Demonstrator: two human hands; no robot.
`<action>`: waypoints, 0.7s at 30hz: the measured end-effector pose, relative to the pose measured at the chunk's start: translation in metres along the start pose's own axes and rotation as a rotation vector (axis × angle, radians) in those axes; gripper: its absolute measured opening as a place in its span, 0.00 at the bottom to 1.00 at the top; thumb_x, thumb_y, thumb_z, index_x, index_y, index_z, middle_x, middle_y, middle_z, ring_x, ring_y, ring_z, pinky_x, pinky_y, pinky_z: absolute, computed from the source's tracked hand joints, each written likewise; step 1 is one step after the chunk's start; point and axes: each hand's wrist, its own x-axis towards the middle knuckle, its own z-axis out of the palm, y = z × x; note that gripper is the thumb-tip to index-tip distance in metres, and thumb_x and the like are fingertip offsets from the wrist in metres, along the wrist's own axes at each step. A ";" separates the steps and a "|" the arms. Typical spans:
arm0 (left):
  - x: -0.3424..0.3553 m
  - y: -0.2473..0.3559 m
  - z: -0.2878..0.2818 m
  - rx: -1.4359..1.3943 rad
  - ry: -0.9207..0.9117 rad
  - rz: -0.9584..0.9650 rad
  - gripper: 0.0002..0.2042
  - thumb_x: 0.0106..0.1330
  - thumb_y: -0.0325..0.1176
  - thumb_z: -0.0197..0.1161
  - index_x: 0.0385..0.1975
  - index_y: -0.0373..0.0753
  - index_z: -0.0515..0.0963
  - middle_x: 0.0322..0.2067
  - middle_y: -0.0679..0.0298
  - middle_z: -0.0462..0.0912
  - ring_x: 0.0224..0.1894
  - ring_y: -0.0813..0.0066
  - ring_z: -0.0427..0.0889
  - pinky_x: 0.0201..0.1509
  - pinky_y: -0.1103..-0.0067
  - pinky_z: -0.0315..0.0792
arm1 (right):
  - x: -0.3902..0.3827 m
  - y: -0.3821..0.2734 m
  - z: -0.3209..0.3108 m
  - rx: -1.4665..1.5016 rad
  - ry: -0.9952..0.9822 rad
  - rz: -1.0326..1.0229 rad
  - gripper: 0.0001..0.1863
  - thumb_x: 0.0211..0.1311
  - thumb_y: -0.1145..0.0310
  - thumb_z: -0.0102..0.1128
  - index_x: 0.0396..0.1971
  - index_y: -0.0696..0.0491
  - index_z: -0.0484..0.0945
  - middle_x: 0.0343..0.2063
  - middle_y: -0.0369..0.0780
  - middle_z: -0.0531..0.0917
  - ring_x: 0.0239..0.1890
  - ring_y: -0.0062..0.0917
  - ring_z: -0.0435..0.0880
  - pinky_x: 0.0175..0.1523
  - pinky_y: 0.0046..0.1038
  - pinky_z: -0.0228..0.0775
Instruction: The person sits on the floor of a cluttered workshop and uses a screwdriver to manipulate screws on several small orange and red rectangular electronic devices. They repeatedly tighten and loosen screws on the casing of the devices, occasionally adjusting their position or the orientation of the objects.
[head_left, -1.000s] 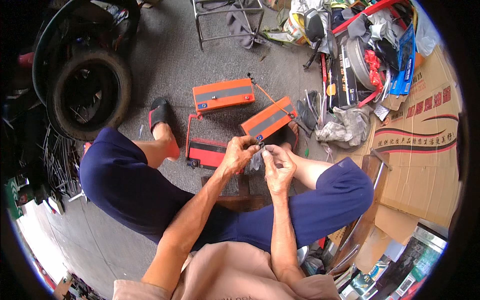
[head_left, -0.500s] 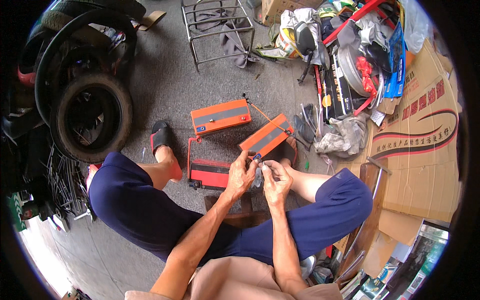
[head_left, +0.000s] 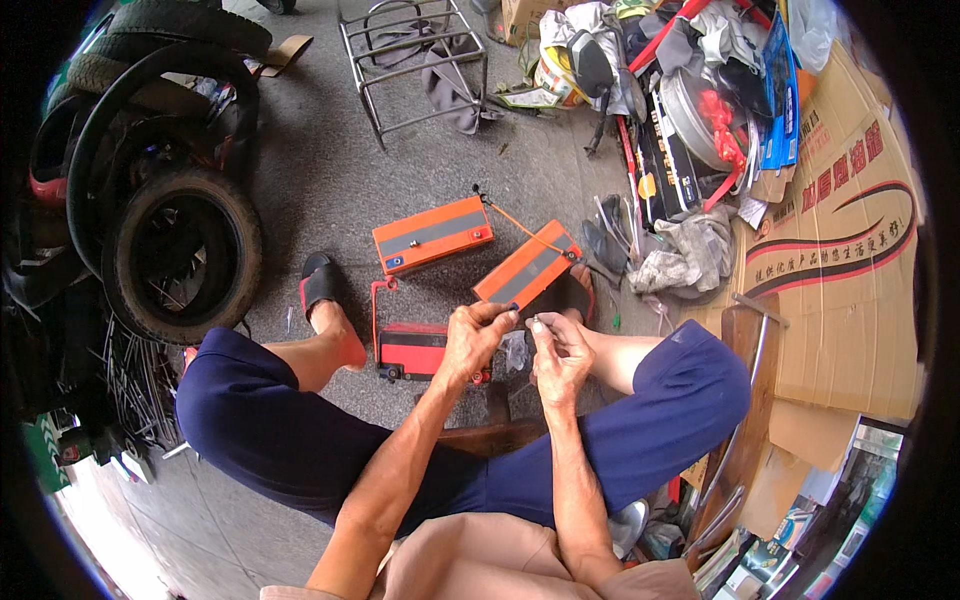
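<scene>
Two orange batteries with grey top bands lie on the floor between my feet. My left hand (head_left: 474, 340) is closed at the near corner of the right-hand orange battery (head_left: 527, 268), thumb and forefinger beside its dark terminal. What it pinches, if anything, is hidden. Just to its right, my right hand (head_left: 560, 358) is closed, thumb against fingertips, on something tiny that I cannot make out. An orange cable (head_left: 522, 226) links this battery to the other orange battery (head_left: 433, 237). A red battery (head_left: 412, 350) sits nearer me, partly behind my left hand, with a red cable at its left end.
Old tyres (head_left: 180, 258) are piled at the left above a heap of thin rods. A metal rack (head_left: 415, 70) stands on the floor ahead. Cloths, a grey rag (head_left: 690, 255) and mixed parts crowd the right, beside a large flattened cardboard box (head_left: 840, 250).
My right fingertips have drawn slightly away from the battery's near corner, and the gap between my hands has widened a little. The view has shifted slightly; the batteries look unmoved.
</scene>
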 end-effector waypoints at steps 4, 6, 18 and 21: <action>0.004 0.010 -0.009 -0.133 -0.011 -0.249 0.09 0.64 0.32 0.67 0.38 0.34 0.88 0.29 0.64 0.87 0.30 0.79 0.81 0.38 0.79 0.75 | -0.005 0.002 0.008 -0.083 -0.107 0.001 0.06 0.65 0.77 0.66 0.41 0.60 0.85 0.30 0.32 0.84 0.27 0.09 0.76 0.31 0.13 0.67; 0.006 0.003 -0.012 -0.183 -0.032 -0.280 0.09 0.65 0.34 0.69 0.37 0.35 0.87 0.29 0.66 0.86 0.29 0.80 0.80 0.36 0.81 0.74 | -0.006 0.005 0.011 -0.162 -0.168 -0.024 0.06 0.66 0.75 0.66 0.39 0.60 0.84 0.33 0.37 0.84 0.28 0.16 0.79 0.34 0.20 0.71; 0.011 -0.014 -0.019 -0.358 -0.087 -0.251 0.09 0.65 0.38 0.72 0.33 0.39 0.83 0.25 0.72 0.81 0.25 0.85 0.75 0.30 0.85 0.70 | 0.003 0.031 0.010 -0.245 -0.139 -0.100 0.06 0.64 0.77 0.67 0.39 0.61 0.85 0.34 0.33 0.82 0.31 0.12 0.79 0.34 0.18 0.70; 0.008 -0.013 -0.019 -0.311 -0.095 -0.258 0.09 0.66 0.38 0.71 0.33 0.39 0.83 0.25 0.72 0.81 0.25 0.86 0.75 0.30 0.85 0.69 | -0.001 0.019 0.015 -0.352 -0.112 -0.133 0.05 0.61 0.75 0.67 0.37 0.57 0.86 0.29 0.38 0.83 0.29 0.21 0.79 0.34 0.25 0.70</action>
